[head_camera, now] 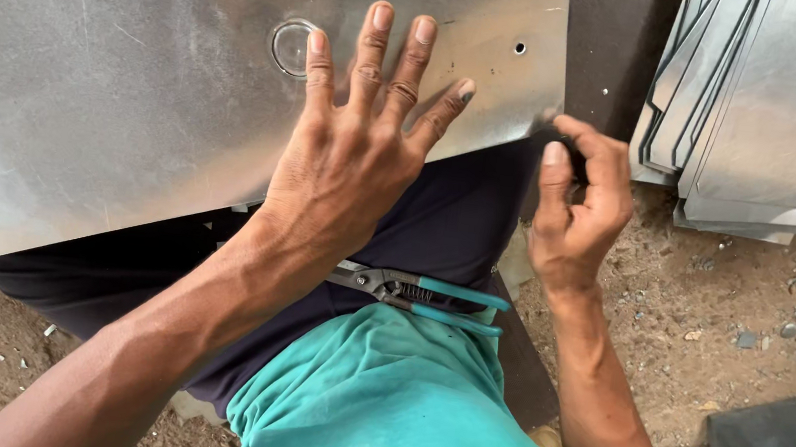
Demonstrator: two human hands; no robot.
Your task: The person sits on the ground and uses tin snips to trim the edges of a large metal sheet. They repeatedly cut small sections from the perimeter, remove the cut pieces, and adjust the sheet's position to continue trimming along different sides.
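Across the person's lap lay a large galvanised metal sheet [118,76], its lower edge running slantwise from the lower left up to a corner at the right, just beside a dark upright panel [613,49]. Below that edge the dark trousers and a teal shirt showed, with bare dirt floor [753,320] open to the right and at the lower left. The left hand [350,164] rested flat on the sheet near that lower edge, fingers [374,54] spread wide, the index fingertip touching a round pressed ring [290,47] in the metal; a small punched hole [520,47] sat farther right, clear of the fingers. The right hand [576,218] was at the sheet's right corner, thumb and forefinger pinching the corner's edge. Blue-handled tin snips [420,295] lay on the lap, under the left wrist and untouched. A stack of folded metal strips [755,113] leaned at the upper right, well apart from both hands.
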